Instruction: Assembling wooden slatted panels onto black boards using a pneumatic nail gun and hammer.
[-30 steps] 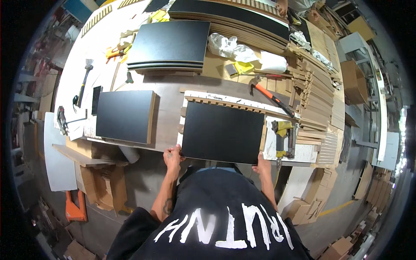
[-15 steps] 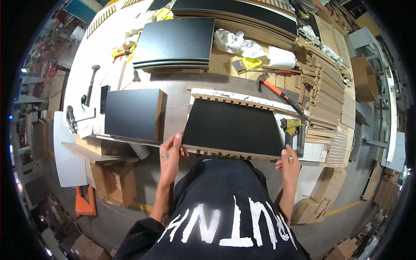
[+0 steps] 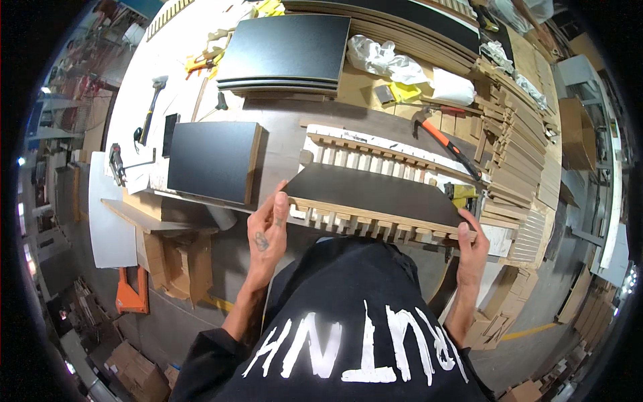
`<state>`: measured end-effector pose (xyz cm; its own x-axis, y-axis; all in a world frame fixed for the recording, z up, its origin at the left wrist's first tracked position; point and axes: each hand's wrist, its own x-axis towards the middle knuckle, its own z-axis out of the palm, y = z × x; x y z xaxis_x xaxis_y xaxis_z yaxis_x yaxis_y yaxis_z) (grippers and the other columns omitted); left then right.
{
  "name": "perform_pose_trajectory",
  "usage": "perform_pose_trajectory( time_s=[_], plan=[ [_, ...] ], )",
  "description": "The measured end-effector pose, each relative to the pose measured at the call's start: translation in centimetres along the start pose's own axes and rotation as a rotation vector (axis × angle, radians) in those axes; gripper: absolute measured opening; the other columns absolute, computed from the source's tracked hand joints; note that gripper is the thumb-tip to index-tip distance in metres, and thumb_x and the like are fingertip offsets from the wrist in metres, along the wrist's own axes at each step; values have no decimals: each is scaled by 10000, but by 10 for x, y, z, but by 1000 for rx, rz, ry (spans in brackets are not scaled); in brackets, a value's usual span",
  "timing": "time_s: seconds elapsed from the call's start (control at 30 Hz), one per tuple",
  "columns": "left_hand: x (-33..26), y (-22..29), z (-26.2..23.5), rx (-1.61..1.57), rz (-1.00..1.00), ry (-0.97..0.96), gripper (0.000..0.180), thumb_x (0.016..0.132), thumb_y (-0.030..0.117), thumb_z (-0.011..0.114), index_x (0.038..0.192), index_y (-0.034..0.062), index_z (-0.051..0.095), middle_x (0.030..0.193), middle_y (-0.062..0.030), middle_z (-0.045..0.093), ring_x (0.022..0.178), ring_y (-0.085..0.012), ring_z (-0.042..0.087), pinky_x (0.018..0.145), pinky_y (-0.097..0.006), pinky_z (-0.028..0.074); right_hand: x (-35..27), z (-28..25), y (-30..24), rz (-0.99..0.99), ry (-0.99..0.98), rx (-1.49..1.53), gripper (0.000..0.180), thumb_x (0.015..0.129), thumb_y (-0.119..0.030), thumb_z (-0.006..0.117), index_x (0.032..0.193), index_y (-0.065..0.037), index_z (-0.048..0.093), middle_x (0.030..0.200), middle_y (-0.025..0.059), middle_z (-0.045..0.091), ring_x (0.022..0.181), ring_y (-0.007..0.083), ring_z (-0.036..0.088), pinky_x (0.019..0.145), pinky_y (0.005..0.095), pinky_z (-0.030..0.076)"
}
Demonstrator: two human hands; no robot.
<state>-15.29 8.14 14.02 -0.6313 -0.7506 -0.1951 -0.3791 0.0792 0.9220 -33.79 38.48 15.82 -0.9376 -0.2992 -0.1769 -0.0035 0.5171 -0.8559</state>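
Note:
A dark rectangular panel (image 3: pixel 375 192) with a pale wooden edge is tilted up above a slatted wooden rack (image 3: pixel 362 161) at the bench's front edge. My left hand (image 3: pixel 268 224) grips its left end, thumb on the near edge. At the right end, my right hand (image 3: pixel 471 234) grips the same panel with thumb and fingers. Slats of the rack show behind and below the panel. A yellow and black nail gun (image 3: pixel 462 195) lies just beyond my right hand. Left of the rack, a stack of dark panels (image 3: pixel 213 161) rests on the bench.
A claw hammer (image 3: pixel 442 141) with an orange handle lies behind the rack. Another dark panel stack (image 3: pixel 284 50) stands farther back. Wood strips (image 3: pixel 519 147) are piled at the right. A second hammer (image 3: pixel 150 110) lies at the left, and cardboard boxes (image 3: pixel 177 264) stand below the bench.
Both hands have lifted the panel's near edge, so it tilts up from the rack and the slats beneath now show. My right hand has moved a little to the right.

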Motion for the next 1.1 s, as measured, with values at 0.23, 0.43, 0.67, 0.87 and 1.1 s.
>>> perform_pose_trajectory(
  time_s=[0.23, 0.43, 0.67, 0.87, 1.1],
  plan=[
    [-10, 9, 4, 140, -34, 36, 463, 1011, 357, 530, 1255, -30, 606, 637, 30, 418, 577, -51, 328, 498, -258, 265, -7, -4, 9, 83, -53, -8, 420, 946, -349, 645, 1179, 0, 650, 841, 13, 602, 745, 80, 523, 669, 229, 447],
    [-7, 14, 7, 231, -108, 25, 416, 1008, 321, 518, 1216, -22, 627, 641, -55, 525, 547, -95, 440, 509, -287, 369, -1, -8, 15, 243, -95, 71, 448, 972, -415, 588, 1204, -35, 633, 743, -10, 499, 693, 96, 558, 619, 269, 567],
    [-4, 5, 11, 28, -117, 12, 492, 1013, 363, 523, 1295, -35, 580, 1109, -144, 675, 971, -153, 614, 857, -289, 488, 22, -33, -15, 215, -275, -400, 471, 966, -429, 599, 1234, -44, 632, 904, 72, 643, 859, 141, 609, 770, 293, 515],
    [1, -10, 21, -86, -36, 49, 508, 1013, 384, 522, 1315, -20, 573, 1201, -182, 657, 1083, -208, 619, 956, -321, 465, 17, 26, -78, -383, -212, -534, 371, 866, -203, 720, 1180, -21, 642, 1144, 154, 652, 1061, 279, 619, 918, 363, 467],
    [7, -12, 24, -185, 28, 102, 406, 1013, 302, 504, 1268, 2, 602, 1102, -240, 684, 1041, -270, 664, 897, -343, 484, 17, 86, -100, -507, -440, -412, 355, 826, -164, 737, 1156, -54, 666, 1120, 157, 668, 1015, 313, 635, 895, 385, 477]
  ],
)
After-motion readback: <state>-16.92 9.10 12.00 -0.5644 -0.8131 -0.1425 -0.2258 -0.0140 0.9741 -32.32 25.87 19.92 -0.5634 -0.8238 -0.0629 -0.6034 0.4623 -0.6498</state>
